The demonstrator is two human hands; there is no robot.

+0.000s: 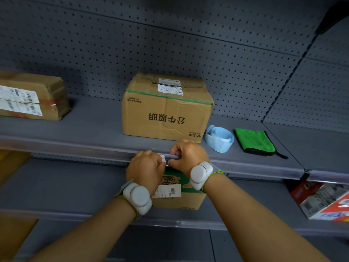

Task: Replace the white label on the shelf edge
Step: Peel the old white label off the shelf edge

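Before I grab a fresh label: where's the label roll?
On the upper shelf, right of centre, the blue roll sits between the cardboard box and the green cloth.

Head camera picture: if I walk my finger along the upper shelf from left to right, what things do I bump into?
Taped cardboard box → big cardboard box with printed characters → pale blue roll of label strip → folded green cloth.

A cardboard box (167, 110) is sitting mid-shelf with its print upside down, and another taped box (32, 96) is lying far left. A pale blue tape roll (219, 138) is resting just beside a folded green cloth (254, 141), while a red carton (324, 200) is leaning on the lower shelf at right.
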